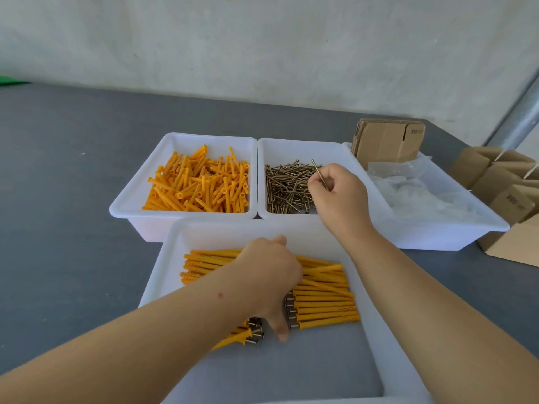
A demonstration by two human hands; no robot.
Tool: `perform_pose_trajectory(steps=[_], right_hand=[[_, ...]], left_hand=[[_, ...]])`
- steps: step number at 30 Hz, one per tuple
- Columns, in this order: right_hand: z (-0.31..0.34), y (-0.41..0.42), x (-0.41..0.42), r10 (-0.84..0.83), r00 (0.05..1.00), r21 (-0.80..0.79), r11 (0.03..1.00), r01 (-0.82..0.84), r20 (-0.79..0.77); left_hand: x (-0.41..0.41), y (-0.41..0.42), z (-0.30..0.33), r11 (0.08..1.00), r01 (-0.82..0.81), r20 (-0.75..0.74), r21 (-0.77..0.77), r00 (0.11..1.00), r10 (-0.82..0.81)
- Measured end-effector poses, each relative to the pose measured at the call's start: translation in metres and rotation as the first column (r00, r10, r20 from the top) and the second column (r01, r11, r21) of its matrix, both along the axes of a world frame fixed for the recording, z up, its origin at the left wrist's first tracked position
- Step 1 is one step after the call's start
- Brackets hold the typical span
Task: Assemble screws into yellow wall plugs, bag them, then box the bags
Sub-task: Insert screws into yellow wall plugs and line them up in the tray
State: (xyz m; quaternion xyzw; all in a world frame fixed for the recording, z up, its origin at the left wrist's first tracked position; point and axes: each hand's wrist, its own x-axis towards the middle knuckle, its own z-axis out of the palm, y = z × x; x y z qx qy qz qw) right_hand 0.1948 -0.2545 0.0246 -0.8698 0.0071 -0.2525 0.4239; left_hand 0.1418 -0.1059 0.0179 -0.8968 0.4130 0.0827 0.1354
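Observation:
My right hand point(339, 196) pinches a brass screw point(317, 171) above the white tray of loose screws point(287, 189). My left hand point(269, 279) reaches down into the near white tray point(163, 275), over a pile of assembled yellow plugs with screw heads point(323, 301); its fingers are hidden, so I cannot tell what it holds. The tray of empty yellow wall plugs point(201, 183) stands at the back left.
A third white tray point(455, 228) at the right holds clear plastic bags point(414, 185) and flat cardboard boxes point(388, 142). More folded brown boxes point(504, 182) sit at the table's right edge. Grey tabletop point(64, 176) spreads to the left.

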Motion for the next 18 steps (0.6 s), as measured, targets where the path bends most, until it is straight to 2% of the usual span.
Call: perform_pose_trajectory(steps=[3,6,10,15,18], right_hand=[[0.0,0.0,0.0,0.004,1.0,0.002,1.0,-0.004,0.009],[-0.002,0.0,0.001,0.012,1.0,-0.015,1.0,-0.012,0.002],[-0.006,-0.001,0.003,0.022,1.0,-0.036,0.999,-0.022,-0.011],[-0.007,-0.001,0.005,0.023,1.0,-0.041,0.999,-0.023,-0.017],[-0.007,0.0,0.004,0.021,0.999,-0.055,0.998,-0.023,-0.036]], left_hand=[[0.002,-0.003,-0.001,0.999,0.002,0.014,0.037,1.0,-0.002],[0.004,0.0,-0.001,1.0,-0.006,0.044,0.012,0.999,0.005],[0.002,0.0,-0.004,1.0,-0.026,-0.003,-0.001,1.0,0.026],[0.003,-0.007,-0.01,0.983,0.071,0.076,-0.17,0.995,-0.058],[0.008,-0.011,-0.017,0.973,0.139,0.1,-0.182,0.987,-0.123]])
